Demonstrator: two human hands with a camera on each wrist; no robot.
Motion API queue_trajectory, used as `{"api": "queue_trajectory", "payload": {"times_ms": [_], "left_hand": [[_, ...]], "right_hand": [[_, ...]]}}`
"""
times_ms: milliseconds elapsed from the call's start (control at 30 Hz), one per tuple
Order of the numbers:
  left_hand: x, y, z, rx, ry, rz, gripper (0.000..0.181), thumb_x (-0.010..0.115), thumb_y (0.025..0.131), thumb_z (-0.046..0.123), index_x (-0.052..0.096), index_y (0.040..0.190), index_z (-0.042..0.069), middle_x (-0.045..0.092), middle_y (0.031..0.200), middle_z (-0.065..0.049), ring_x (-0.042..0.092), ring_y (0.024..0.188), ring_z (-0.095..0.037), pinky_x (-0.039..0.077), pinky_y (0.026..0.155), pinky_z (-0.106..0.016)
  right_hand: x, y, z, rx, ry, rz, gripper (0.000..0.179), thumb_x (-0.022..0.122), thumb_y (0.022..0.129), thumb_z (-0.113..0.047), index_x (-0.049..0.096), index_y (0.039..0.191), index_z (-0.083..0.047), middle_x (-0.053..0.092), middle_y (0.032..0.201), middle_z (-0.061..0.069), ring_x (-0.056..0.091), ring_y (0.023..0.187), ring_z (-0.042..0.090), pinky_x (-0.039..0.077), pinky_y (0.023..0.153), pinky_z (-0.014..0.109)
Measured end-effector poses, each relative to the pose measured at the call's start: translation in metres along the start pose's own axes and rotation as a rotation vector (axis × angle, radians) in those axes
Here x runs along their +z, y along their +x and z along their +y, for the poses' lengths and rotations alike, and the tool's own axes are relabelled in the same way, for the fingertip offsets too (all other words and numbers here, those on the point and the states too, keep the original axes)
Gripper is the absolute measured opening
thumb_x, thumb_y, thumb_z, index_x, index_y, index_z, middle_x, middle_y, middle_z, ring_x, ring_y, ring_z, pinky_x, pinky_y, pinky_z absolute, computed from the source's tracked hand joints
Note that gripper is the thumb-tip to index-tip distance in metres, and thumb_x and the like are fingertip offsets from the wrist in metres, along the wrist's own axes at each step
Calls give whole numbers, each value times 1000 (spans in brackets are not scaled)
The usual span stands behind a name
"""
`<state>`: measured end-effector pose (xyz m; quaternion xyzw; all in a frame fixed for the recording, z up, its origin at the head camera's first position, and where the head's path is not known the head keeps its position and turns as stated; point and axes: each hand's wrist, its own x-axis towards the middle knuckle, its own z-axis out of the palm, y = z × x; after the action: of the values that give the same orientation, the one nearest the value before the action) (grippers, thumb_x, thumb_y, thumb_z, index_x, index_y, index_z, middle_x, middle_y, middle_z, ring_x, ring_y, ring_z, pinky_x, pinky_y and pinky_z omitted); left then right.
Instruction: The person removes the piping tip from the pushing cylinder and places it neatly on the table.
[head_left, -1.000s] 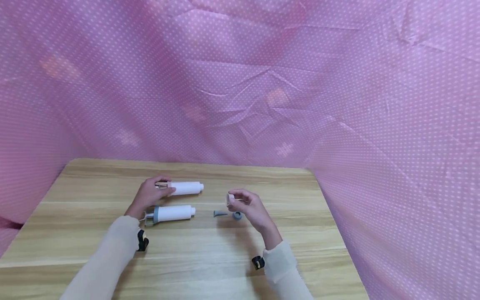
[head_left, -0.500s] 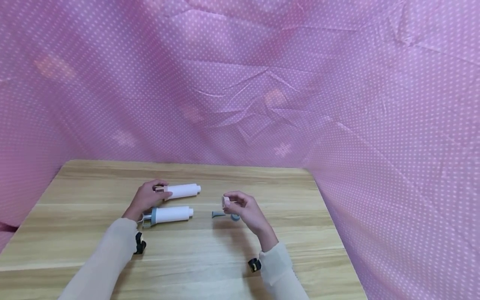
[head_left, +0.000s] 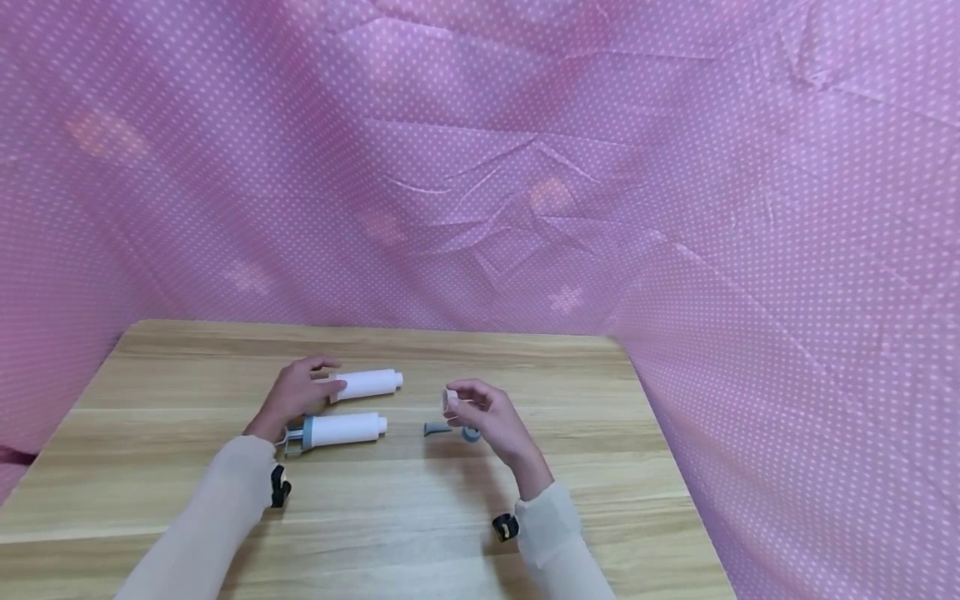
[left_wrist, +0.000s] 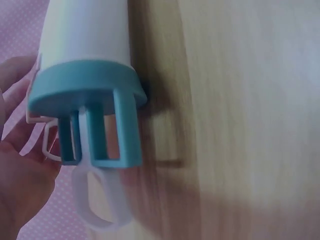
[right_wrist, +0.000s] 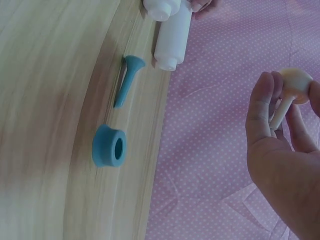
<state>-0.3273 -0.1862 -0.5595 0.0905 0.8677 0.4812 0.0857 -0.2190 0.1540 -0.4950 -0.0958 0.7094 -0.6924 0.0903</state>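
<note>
Two white syringe-like tubes lie side by side on the table, narrow tips pointing right. My left hand (head_left: 294,388) holds the handle end of the far tube (head_left: 369,383), thumb on the near side and fingers on the far side. The near tube (head_left: 347,428) has a teal collar (left_wrist: 82,82) with a frame and pull ring, which partly hides my left hand in its wrist view. Above the table, my right hand (head_left: 497,422) pinches a small pale rounded piece with a thin stem (right_wrist: 294,82) between thumb and fingers.
Below my right hand lie a teal cone-shaped nozzle (right_wrist: 129,77) and a teal ring-shaped cap (right_wrist: 109,146). Pink dotted cloth (head_left: 480,208) hangs behind and beside the wooden table (head_left: 390,525).
My right hand has shifted slightly left with the pale piece. Less of the far tube's handle shows beside my left fingers, which have straightened a little. The near tube and teal parts stay put.
</note>
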Motion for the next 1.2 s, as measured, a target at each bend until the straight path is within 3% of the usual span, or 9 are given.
{"api": "queue_trajectory", "payload": {"times_ms": [167,333,467,600,733,900,1067,1200], "left_hand": [[1,-4,8,67,24,27,52,72,97,29,56,140,4,45,150,-27,54,126,-48,48,98,-61],[11,-12,32,191,40,94,47,74,95,26,61,134,4,52,144,-25,63,110,-46,54,90,-58],[23,-21,52,283,56,131,45,76,93,30,66,129,5,59,138,-19,58,117,-43,46,100,-59],[36,-29,65,302,-9,135,44,78,91,33,68,127,10,62,135,-11,52,130,-36,40,107,-59],[48,-36,73,343,-87,94,44,79,91,31,68,127,9,64,132,-10,56,126,-35,45,105,-57],[59,-47,79,379,-209,22,46,79,91,28,65,130,8,65,130,-10,59,121,-37,49,101,-55],[66,-58,92,409,-311,-11,47,81,89,22,64,131,10,62,132,-15,59,119,-37,56,94,-41],[74,-61,102,457,-402,-19,45,83,87,15,65,128,7,62,127,-20,60,116,-39,58,89,-34]], "right_hand": [[6,6,2,-8,7,-18,36,65,100,-9,57,131,8,66,110,10,67,95,18,58,89,43],[8,10,0,-28,-23,-5,34,65,99,-10,59,129,6,67,109,11,67,92,18,59,84,40],[9,14,-2,-38,-52,-6,33,65,99,-10,60,127,7,68,106,12,67,89,19,60,82,39],[11,15,-3,-46,-79,-8,32,65,100,-11,61,126,7,68,104,10,67,88,20,60,81,39],[13,15,-3,-56,-93,7,31,64,101,-12,62,126,7,68,103,9,67,87,22,60,80,40],[19,14,-2,-80,-125,-2,29,63,101,-13,64,122,7,69,101,11,68,87,28,58,82,55],[23,14,0,-100,-134,-19,27,62,102,-14,64,120,6,70,99,12,69,86,34,53,82,66],[25,15,1,-115,-130,-8,26,63,102,-15,64,117,6,70,96,10,70,83,31,56,80,62]]}}
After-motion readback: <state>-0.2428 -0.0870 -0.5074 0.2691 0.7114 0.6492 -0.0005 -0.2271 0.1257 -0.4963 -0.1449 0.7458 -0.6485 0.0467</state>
